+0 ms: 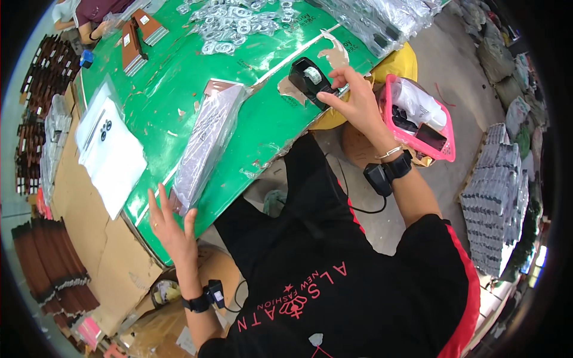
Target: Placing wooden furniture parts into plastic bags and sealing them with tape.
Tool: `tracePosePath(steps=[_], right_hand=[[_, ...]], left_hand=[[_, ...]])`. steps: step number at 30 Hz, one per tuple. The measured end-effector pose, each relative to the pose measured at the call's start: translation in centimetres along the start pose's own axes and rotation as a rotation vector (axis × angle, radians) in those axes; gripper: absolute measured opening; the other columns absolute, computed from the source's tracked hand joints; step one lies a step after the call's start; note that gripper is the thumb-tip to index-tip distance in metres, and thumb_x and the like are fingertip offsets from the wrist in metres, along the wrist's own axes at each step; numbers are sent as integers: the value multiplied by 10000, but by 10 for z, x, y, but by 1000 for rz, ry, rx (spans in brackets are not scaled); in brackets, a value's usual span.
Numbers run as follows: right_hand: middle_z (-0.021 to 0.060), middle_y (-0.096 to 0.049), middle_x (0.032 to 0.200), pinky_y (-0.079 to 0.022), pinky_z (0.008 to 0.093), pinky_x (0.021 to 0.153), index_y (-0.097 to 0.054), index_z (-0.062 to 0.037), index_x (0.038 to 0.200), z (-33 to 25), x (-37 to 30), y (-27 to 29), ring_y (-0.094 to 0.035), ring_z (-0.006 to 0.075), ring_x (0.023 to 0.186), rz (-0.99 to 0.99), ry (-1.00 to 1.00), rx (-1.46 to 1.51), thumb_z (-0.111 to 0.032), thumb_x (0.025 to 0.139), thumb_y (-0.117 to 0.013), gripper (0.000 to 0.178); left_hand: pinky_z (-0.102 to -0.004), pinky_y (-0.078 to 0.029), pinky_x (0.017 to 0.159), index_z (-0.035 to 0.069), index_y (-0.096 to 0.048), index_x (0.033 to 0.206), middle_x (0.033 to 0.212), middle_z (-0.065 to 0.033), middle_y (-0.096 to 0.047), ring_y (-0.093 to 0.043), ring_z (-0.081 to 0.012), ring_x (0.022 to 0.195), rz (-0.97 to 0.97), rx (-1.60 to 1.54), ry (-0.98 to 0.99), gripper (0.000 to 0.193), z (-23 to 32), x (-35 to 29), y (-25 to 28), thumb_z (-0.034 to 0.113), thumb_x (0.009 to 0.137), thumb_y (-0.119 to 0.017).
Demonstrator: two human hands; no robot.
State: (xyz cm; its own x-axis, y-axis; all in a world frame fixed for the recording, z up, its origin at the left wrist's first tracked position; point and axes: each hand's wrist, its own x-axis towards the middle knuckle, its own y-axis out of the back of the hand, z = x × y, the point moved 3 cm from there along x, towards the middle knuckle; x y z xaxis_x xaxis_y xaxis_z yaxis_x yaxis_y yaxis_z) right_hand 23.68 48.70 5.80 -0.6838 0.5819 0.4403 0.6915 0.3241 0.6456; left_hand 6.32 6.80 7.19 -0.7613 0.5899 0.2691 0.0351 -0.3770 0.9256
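A black tape dispenser (306, 79) with a roll of clear tape lies near the table's right edge. My right hand (357, 101) is at its near end, thumb and fingers apart, the thumb tip against or just over its edge. I cannot make out tape between the fingers. A long brown panel-like pack in clear plastic (206, 143) lies slantwise across the table. Beside its near end my left hand (173, 230) hovers with fingers spread, holding nothing. To its left rests a clear and white plastic bag (113, 152) with a small dark print.
The green table (262, 137) has worn, torn patches. Clear-bagged rings (233, 27), brown pieces (136, 45) and plastic-wrapped packs (382, 21) lie at the back. A pink basket (447, 152) holding a phone stands at right. Brown strips are stacked at left (51, 262). Another person (95, 15) is at far left.
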Motion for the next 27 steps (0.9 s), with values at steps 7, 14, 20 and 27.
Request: tracePosePath(steps=[7,14,20,27], right_hand=[[23,-645,719,-446,311,702,-635,-81,1044,20,9,-18,-627,136,706,15,-205,286,-261,826,-792,324],[-1,-637,871,-460,227,760,-611,-21,1080,19,-45,12,-576,57,809,-42,-436,613,-143,923,-708,221],[-28,-631,897,-453,219,788,-627,-23,1033,37,-59,-8,-574,54,850,-45,-383,705,-137,948,-684,153],[-7,-644,823,-472,232,701,-651,-4,932,50,-51,-34,-599,69,763,39,-306,620,-154,950,-681,153]], left_hand=[[-623,-217,1170,242,-351,1568,1622,-106,-315,-299,-344,1487,-17,80,-36,751,47,41,-40,383,914,-692],[-677,-250,1131,284,-311,1581,1615,-100,-328,-344,-341,1467,-38,193,-23,824,45,48,-60,410,878,-722],[-676,-258,1124,270,-307,1584,1598,-115,-355,-373,-333,1451,-46,166,-22,834,47,51,-56,412,875,-723],[-672,-230,1141,199,-293,1588,1586,-170,-364,-369,-374,1447,-56,59,29,923,43,54,-48,431,831,-766]])
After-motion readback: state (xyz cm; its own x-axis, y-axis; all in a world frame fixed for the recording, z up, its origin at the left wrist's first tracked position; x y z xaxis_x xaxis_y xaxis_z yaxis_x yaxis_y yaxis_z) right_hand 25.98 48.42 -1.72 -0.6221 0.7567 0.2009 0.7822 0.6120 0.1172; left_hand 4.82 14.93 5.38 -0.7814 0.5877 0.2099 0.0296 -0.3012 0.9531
